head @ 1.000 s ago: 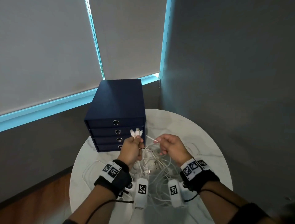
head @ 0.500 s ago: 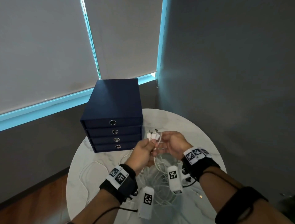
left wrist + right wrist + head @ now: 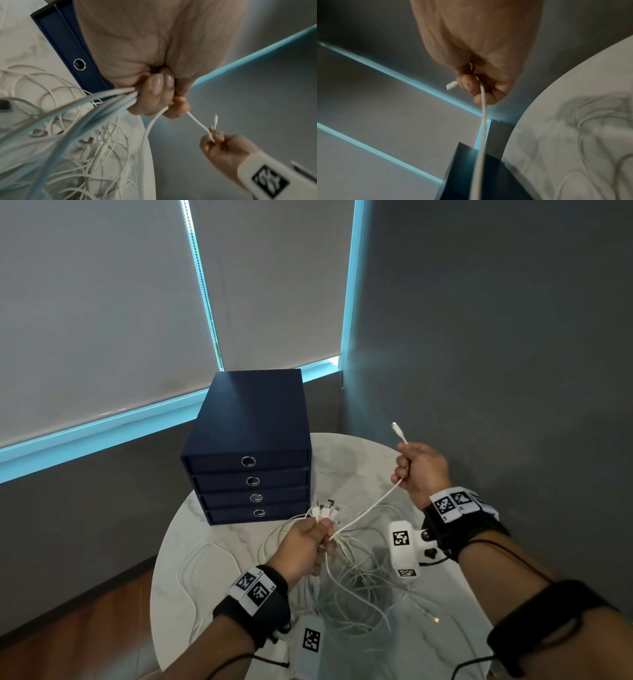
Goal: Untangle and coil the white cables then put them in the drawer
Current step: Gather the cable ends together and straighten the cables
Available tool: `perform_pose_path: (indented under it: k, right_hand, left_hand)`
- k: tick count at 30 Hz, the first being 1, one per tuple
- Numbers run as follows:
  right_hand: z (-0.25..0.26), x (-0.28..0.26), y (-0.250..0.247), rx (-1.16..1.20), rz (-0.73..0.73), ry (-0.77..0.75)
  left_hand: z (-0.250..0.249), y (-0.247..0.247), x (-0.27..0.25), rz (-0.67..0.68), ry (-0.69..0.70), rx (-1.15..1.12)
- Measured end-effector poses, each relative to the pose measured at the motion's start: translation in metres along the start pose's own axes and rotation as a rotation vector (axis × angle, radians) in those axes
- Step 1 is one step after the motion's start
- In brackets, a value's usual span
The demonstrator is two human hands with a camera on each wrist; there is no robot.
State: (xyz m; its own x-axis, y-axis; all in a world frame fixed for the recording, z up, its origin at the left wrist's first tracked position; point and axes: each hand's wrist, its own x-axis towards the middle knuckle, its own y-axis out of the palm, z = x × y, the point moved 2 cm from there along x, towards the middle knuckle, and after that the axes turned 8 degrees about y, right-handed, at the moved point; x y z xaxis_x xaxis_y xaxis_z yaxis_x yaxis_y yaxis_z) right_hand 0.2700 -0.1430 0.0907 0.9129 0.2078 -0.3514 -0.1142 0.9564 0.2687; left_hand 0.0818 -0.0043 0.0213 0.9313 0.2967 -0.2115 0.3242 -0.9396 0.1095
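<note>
A tangle of white cables lies on the round marble table. My left hand grips a bunch of cables just below their plugs, which stick up above the fist. My right hand is raised to the right and grips one white cable near its end; the plug pokes up above the fist. That cable runs taut down to the left hand. The dark blue drawer box stands behind, all its drawers closed.
The drawer box has ring pulls on its fronts. A grey wall rises close behind the table on the right, and window blinds on the left. A loose plug end lies near the table's front right. Wooden floor shows at lower left.
My right hand has pulled one cable up and to the right, away from the left hand, so the two hands are now apart. The left hand keeps holding the bunch.
</note>
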Motion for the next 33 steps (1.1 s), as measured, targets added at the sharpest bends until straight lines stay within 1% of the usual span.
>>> perform_pose_path:
  k: [3,4,7,8,9,10,12,13,14,15,16,17,18,19,21,22,23,24,25,27,28,30,31,33]
  right_hand:
    - [-0.003,0.022,-0.046,-0.014,-0.108,0.027]
    - [-0.003,0.027,-0.064,-0.058,-0.168,0.033]
    - [0.003,0.035,-0.122,-0.248,-0.461,-0.036]
    - [0.005,0.034,-0.141,-0.304,-0.528,-0.037]
    - [0.004,0.033,-0.161,-0.415,-0.578,-0.019]
    - [0.003,0.033,-0.180,-0.519,-0.613,0.044]
    - [-0.001,0.030,-0.199,-0.607,-0.607,0.113]
    - [-0.003,0.027,-0.201,-0.685,-0.587,0.078]
    - [-0.004,0.021,-0.192,-0.648,-0.556,0.044]
    - [-0.005,0.015,-0.181,-0.575,-0.560,0.019]
    - [-0.003,0.009,-0.165,-0.544,-0.511,-0.067]
    - [0.000,0.002,-0.142,-0.516,-0.421,-0.170]
    - [0.000,-0.010,-0.114,-0.485,-0.272,-0.200]
    - [0.000,-0.025,-0.083,-0.460,-0.071,-0.202]
    - [-0.007,-0.061,-0.029,-0.469,0.369,-0.143]
    - [-0.013,-0.077,-0.007,-0.521,0.559,-0.123]
    - [-0.025,-0.090,0.011,-0.613,0.686,-0.130]
    - [-0.038,-0.096,0.024,-0.695,0.756,-0.141]
    - [-0.049,-0.100,0.033,-0.756,0.749,-0.161]
    - [-0.066,-0.097,0.035,-0.852,0.654,-0.200]
    - [-0.071,-0.091,0.030,-0.939,0.603,-0.250]
    - [-0.078,-0.078,0.012,-1.182,0.497,-0.331]
    - [-0.082,-0.071,0.000,-1.274,0.461,-0.326]
    - [-0.089,-0.061,-0.022,-1.303,0.408,-0.270]
  left_hand:
    - [-0.009,-0.008,0.000,-0.083,0.074,-0.031]
    - [-0.011,-0.011,0.001,-0.124,0.099,-0.042]
    - [-0.016,-0.021,0.001,-0.210,0.134,-0.107]
    - [-0.019,-0.023,0.002,-0.217,0.136,-0.142]
    - [-0.022,-0.025,0.003,-0.220,0.139,-0.180]
    - [-0.026,-0.025,0.004,-0.219,0.144,-0.220]
    - [-0.035,-0.023,0.006,-0.212,0.165,-0.298]
    - [-0.040,-0.019,0.007,-0.201,0.178,-0.332]
    - [-0.045,-0.015,0.008,-0.186,0.192,-0.365]
    - [-0.050,-0.010,0.010,-0.165,0.206,-0.391]
    - [-0.055,-0.004,0.012,-0.142,0.219,-0.409]
    - [-0.061,0.003,0.013,-0.118,0.233,-0.422]
    - [-0.066,0.011,0.015,-0.092,0.247,-0.430]
    - [-0.072,0.019,0.016,-0.069,0.264,-0.436]
    - [-0.086,0.034,0.018,-0.036,0.305,-0.459]
    - [-0.093,0.038,0.020,-0.032,0.329,-0.484]
    - [-0.100,0.038,0.022,-0.035,0.354,-0.514]
    - [-0.105,0.035,0.025,-0.042,0.376,-0.539]
    - [-0.110,0.028,0.027,-0.052,0.393,-0.553]
    - [-0.114,0.005,0.030,-0.105,0.409,-0.571]
    - [-0.114,-0.009,0.032,-0.149,0.412,-0.590]
    - [-0.112,-0.036,0.033,-0.238,0.416,-0.642]
    - [-0.111,-0.047,0.034,-0.275,0.420,-0.664]
    - [-0.108,-0.062,0.037,-0.334,0.419,-0.702]
